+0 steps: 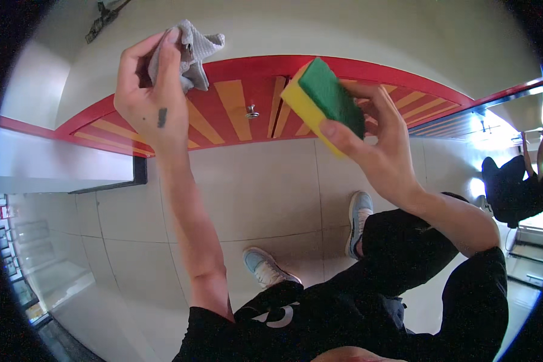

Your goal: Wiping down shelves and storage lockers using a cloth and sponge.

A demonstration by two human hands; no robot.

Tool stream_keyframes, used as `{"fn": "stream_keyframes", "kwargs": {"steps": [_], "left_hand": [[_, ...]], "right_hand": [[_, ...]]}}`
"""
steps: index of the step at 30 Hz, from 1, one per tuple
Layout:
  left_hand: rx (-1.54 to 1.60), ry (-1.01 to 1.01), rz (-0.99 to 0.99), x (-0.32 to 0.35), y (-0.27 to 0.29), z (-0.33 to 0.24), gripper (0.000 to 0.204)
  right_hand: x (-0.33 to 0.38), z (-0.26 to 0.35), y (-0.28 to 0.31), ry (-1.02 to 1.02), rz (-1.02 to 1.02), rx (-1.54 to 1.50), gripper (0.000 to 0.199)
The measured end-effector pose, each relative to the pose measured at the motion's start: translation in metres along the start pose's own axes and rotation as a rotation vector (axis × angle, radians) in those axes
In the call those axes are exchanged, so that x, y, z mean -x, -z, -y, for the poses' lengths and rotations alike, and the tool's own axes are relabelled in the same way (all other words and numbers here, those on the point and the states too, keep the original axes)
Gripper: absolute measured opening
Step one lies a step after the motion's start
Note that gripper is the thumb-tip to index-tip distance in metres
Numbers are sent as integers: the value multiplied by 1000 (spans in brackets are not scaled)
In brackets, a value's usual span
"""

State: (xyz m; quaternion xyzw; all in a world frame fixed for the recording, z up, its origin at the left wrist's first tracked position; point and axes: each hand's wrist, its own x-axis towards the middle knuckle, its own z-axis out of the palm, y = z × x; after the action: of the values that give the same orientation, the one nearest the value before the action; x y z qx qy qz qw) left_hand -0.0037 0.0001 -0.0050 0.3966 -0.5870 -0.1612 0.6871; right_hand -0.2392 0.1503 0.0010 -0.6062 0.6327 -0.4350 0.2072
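Note:
In my left hand [154, 99] is a crumpled light grey cloth [194, 57], pinched between thumb and fingers, its loose end hanging to the right. My right hand [383, 142] grips a sponge [329, 102] with a yellow body and a green scouring side, tilted, thumb on the yellow and fingers around the far end. Both hands are raised in front of a red cabinet front [241, 120] with orange stripes, and they hide parts of it. A small round metal knob [251, 112] sits on the cabinet front between my hands.
Above the red edge stretches a pale surface [368, 33], with a dark object [105, 21] at its far left. Light floor tiles [241, 193] lie under my shoes [265, 266]. A white panel [66, 157] stands left. At the right edge appears a person in black [513, 187].

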Motion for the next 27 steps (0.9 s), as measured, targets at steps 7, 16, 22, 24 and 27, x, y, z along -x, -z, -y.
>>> {"fn": "stream_keyframes", "kwargs": {"steps": [7,16,22,24,27], "left_hand": [[-74,-19,-5,1,-1,-7,13],[-26,1,14,1,0,-6,12],[-37,-29,8,1,0,-5,11],[-63,-12,-10,2,-1,-8,11],[-57,-1,-13,1,-2,-9,11]], "right_hand": [[2,0,0,-321,112,-240,62],[4,8,3,-178,-15,-233,57],[11,4,2,-366,-73,-438,58],[12,-6,-1,-459,-28,-397,58],[12,-7,0,-436,-9,-318,60]]}}
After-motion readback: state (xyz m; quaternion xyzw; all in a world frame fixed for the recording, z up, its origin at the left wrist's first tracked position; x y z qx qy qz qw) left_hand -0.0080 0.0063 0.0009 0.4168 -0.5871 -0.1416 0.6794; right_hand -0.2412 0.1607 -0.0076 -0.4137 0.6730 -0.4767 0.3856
